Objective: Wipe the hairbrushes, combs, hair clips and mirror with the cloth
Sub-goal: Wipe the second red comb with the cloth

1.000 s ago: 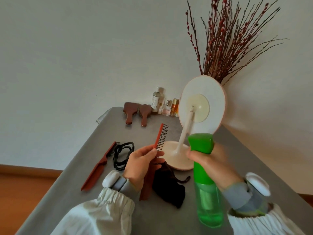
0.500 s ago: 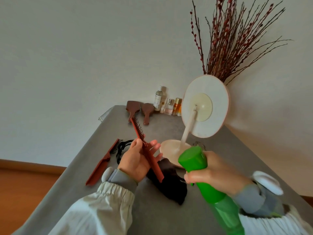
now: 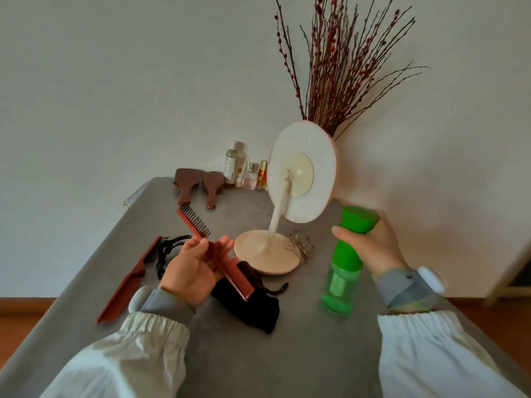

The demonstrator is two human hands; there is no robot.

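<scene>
Left hand (image 3: 191, 271): fingers closed on red comb (image 3: 214, 252) mid-spine, above the dark cloth (image 3: 253, 305). Comb likely light, stiff, teeth bendable. Right hand (image 3: 373, 245) grips green spray bottle (image 3: 346, 259).

A plain white wall (image 3: 115, 81) filled the far side under soft, even light. A grey table (image 3: 287, 354) ran from near to far against it. Wooden floor (image 3: 17, 314) showed at left and right. Red-budded branches (image 3: 339, 67) rose at far right.
</scene>
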